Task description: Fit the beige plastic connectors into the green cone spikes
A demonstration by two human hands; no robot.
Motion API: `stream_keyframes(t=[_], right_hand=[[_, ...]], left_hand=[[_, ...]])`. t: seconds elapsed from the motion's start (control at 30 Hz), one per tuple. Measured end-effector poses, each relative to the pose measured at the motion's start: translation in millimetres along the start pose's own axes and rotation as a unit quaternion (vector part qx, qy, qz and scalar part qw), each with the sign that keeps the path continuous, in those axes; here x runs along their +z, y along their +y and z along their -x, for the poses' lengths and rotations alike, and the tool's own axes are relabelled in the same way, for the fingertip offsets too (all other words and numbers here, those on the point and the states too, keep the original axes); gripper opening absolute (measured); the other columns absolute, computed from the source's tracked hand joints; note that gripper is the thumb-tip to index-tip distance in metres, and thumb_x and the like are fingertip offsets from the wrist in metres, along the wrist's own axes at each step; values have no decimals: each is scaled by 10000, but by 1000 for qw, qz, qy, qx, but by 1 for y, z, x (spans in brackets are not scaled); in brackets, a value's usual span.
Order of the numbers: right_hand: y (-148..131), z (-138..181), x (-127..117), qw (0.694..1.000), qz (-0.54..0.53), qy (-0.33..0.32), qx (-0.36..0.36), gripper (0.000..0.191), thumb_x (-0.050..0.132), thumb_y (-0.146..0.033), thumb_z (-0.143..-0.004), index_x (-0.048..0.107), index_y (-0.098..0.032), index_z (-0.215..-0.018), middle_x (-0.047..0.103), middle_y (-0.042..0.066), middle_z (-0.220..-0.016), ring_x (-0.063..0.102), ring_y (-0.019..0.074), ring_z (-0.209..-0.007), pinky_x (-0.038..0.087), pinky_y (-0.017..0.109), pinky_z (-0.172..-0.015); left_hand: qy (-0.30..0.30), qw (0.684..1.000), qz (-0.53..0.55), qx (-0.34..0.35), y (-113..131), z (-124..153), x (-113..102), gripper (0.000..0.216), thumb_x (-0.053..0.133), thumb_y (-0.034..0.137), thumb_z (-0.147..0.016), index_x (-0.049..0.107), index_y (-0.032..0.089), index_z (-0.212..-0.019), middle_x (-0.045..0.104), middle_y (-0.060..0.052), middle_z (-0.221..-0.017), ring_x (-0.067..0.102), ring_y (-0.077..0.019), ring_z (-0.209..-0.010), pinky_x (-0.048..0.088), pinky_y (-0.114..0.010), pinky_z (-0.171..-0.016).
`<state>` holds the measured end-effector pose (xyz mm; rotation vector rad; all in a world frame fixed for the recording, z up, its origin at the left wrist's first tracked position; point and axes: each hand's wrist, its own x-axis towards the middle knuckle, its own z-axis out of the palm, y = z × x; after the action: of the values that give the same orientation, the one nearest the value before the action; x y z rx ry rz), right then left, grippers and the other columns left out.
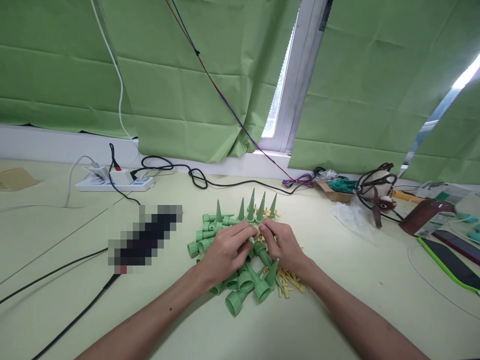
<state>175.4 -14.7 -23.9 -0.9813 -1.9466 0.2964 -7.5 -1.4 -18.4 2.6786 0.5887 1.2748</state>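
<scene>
Meeting at the fingertips, left hand [228, 250] curled around 1 green tapered plastic piece [252, 240], mostly hidden; right hand [282, 243] bunched beside it, exact pinch couldn't be told. Piece sat above heaped green hollow plastic cones [246, 281], some upright; small yellow branched plastic bits [297, 283] lay near right hand.

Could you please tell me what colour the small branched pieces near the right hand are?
The small branched pieces are pale yellow, clearest in the head view.
</scene>
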Motion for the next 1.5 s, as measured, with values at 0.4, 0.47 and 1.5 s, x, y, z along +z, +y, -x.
stream_keyframes(t=[0.4, 0.47, 1.5], right_hand=[[0, -2, 1, 1000, 1, 3, -8, 325, 382, -219, -988, 298, -207, -674, 325, -54, -575, 301, 103, -519, 243, 250, -534], [-1, -2, 1, 1000, 1, 4, -6, 329, 383, -224, -987, 296, -207, -670, 324, -54, -571, 299, 103, -516, 241, 249, -531], [-4, -4, 2, 996, -40, 17, 72, 389, 359, -355, -1007, 383, -200, -651, 370, -45, -564, 350, 107, -522, 275, 257, -536]], left_hand=[[3, 1000, -22, 16, -2, 2, 1, 269, 481, -12, -861, 542, 185, -1033, 556, -23, -828, 501, -139, -702, 413, -242, -632], [1, 1000, -23, 18, -2, 2, 1, 268, 478, -13, -860, 540, 184, -1031, 558, -25, -830, 500, -142, -703, 415, -245, -634], [60, 997, 9, -48, 4, -5, 1, 211, 505, 113, -938, 527, 207, -1126, 604, -49, -974, 580, -141, -823, 490, -239, -672]])
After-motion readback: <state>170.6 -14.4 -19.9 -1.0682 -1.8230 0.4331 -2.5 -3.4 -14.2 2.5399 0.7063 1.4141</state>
